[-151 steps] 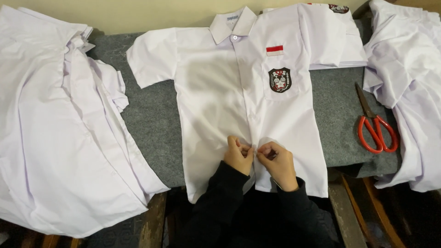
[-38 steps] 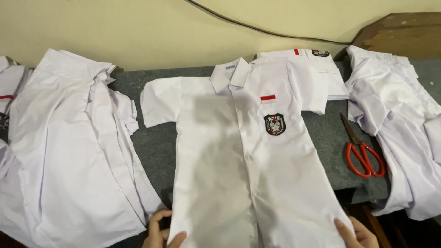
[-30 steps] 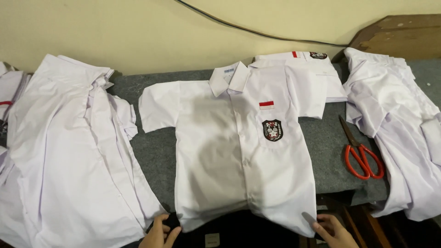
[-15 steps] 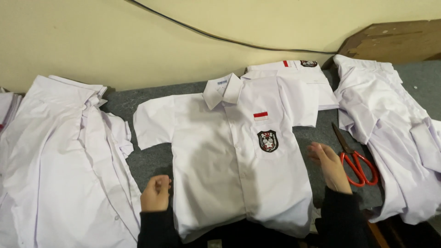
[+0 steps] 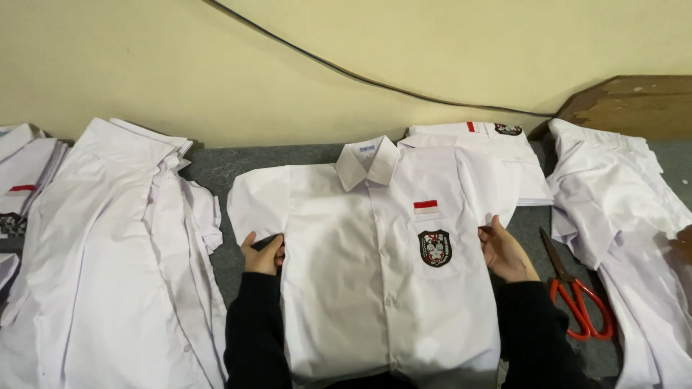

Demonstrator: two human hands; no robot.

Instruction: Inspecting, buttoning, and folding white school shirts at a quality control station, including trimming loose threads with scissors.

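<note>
A white short-sleeved shirt (image 5: 367, 274) lies front up on the grey felt table (image 5: 238, 169), buttoned, with a dark crest badge and a small red and white strip on the chest pocket. My left hand (image 5: 262, 254) pinches the shirt's side just under its left-hand sleeve. My right hand (image 5: 506, 251) grips the opposite side under the other sleeve, fingers curled on the cloth. Both forearms are in black sleeves.
A heap of white shirts (image 5: 115, 266) lies at the left and another heap (image 5: 627, 230) at the right. Red-handled scissors (image 5: 577, 295) rest right of my right arm. A folded shirt stack (image 5: 497, 155) sits behind, against the cream wall.
My hands have moved up from the shirt's bottom hem to its sides under the sleeves. The view has tilted up, showing more wall.
</note>
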